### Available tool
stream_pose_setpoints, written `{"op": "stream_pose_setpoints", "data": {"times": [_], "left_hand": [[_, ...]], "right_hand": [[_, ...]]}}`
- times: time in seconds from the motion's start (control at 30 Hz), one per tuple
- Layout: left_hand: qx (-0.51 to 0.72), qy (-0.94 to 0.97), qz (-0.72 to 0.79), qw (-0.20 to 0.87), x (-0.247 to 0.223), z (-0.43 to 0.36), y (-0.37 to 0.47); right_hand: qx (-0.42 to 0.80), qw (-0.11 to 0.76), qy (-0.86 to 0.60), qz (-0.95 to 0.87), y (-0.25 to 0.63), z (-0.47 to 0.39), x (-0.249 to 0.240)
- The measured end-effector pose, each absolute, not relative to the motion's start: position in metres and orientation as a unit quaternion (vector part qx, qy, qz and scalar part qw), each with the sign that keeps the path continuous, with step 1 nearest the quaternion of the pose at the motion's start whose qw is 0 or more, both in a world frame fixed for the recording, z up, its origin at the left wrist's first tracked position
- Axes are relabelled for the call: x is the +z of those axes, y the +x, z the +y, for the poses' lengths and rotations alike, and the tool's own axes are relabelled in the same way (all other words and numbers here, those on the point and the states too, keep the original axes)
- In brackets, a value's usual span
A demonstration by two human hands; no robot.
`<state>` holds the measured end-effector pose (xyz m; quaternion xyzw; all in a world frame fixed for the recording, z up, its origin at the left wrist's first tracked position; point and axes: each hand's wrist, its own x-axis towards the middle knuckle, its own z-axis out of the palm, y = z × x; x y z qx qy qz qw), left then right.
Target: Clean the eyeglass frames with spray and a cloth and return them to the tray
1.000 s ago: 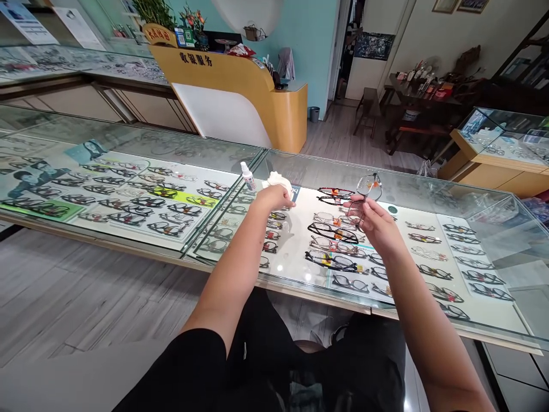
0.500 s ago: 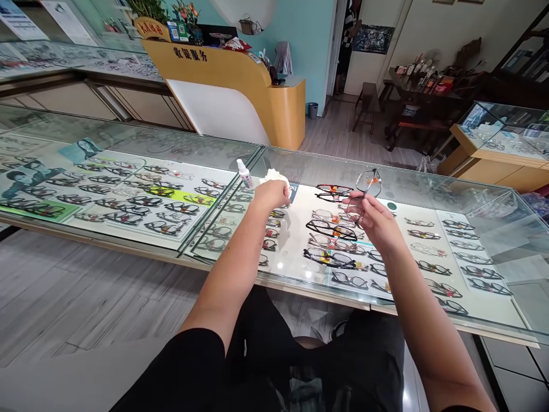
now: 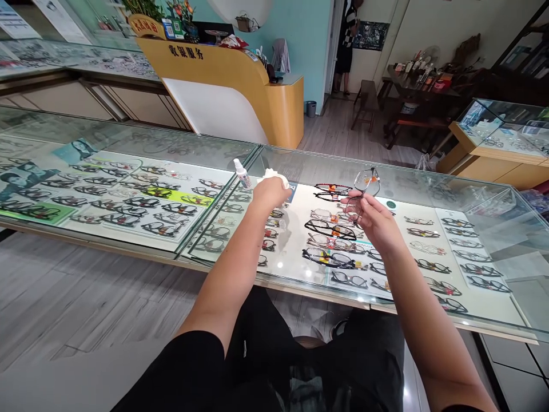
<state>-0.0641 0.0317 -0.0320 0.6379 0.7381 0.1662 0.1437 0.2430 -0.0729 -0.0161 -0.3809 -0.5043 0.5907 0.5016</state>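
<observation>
My right hand [image 3: 374,220] is raised above the glass counter, its fingers closed on a pair of eyeglasses [image 3: 368,181]. The frame is tilted, with one lens above the fingertips and the other partly behind them. My left hand [image 3: 271,195] is at a crumpled white tissue [image 3: 277,175] on the counter top. Its fingers curl over the near side of the tissue, and their tips are mostly hidden from me. A small white spray bottle [image 3: 242,174] stands upright just left of that hand.
Rows of spectacle frames [image 3: 334,244] lie under the glass of the display counter [image 3: 295,281]. A wooden cashier desk [image 3: 286,111] stands beyond it. A person [image 3: 345,43] is in the far doorway. Another glass case [image 3: 493,134] is at the right.
My left hand has shifted slightly at the tissue, its wrist lower and its knuckles flatter. The right hand keeps the eyeglasses in nearly the same place. More of the person in the doorway shows.
</observation>
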Motion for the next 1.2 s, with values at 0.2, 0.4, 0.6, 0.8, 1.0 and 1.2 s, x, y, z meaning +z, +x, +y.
{"op": "stream_pose_setpoints", "data": {"times": [0.2, 0.4, 0.6, 0.8, 1.0, 1.2], "left_hand": [[0.369, 0.577, 0.662, 0.303, -0.025, 0.034, -0.065], [0.524, 0.521, 0.501, 0.451, -0.014, 0.033, -0.06], [0.539, 0.572, 0.451, 0.423, -0.01, 0.035, -0.061], [0.388, 0.557, 0.534, 0.505, 0.002, 0.044, -0.083], [0.261, 0.58, 0.576, 0.512, 0.005, 0.045, -0.108], [0.181, 0.573, 0.585, 0.545, -0.005, 0.053, -0.124]], "right_hand": [[0.598, 0.501, -0.374, -0.501, 0.242, -0.074, -0.014], [0.598, 0.502, -0.379, -0.497, 0.242, -0.074, -0.014], [0.605, 0.513, -0.368, -0.486, 0.244, -0.071, -0.016], [0.608, 0.516, -0.374, -0.474, 0.245, -0.069, -0.015], [0.606, 0.513, -0.37, -0.481, 0.245, -0.069, -0.017], [0.609, 0.515, -0.361, -0.483, 0.245, -0.07, -0.016]]}}
